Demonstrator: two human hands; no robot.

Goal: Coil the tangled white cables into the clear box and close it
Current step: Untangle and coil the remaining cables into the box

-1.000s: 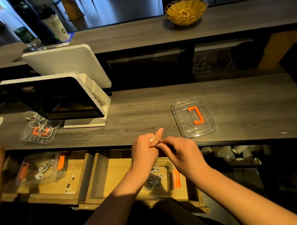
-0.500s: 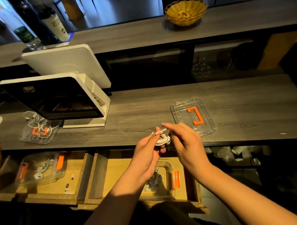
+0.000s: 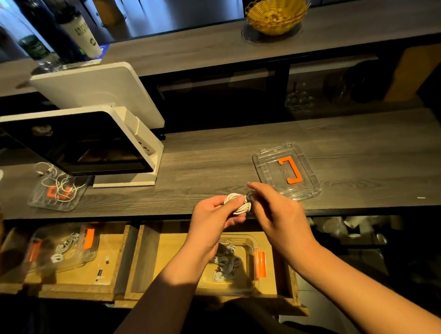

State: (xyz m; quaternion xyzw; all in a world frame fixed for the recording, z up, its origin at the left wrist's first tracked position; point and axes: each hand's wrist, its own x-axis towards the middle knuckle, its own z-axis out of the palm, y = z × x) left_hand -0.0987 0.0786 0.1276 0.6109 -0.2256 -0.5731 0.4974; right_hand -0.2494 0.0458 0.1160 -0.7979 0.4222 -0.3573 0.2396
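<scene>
Left hand (image 3: 211, 217) grips a coiled white cable (image 3: 237, 204) above the open clear box (image 3: 245, 244); right hand (image 3: 277, 212), fingers curled, pinches the coil's end.

This looks like the staff side of a café or shop service counter. A white point-of-sale terminal (image 3: 87, 139) with a dark tilted screen stands at the left end of the grey wood-grain counter (image 3: 214, 164). Behind it runs a raised customer ledge (image 3: 184, 49) carrying a woven yellow basket (image 3: 277, 13), bottles (image 3: 35, 36) and a lidded takeaway cup (image 3: 82, 34). Glassware (image 3: 300, 101) sits in the dark recess under the ledge, and open wooden drawers (image 3: 75, 276) lie below the counter's near edge.
</scene>
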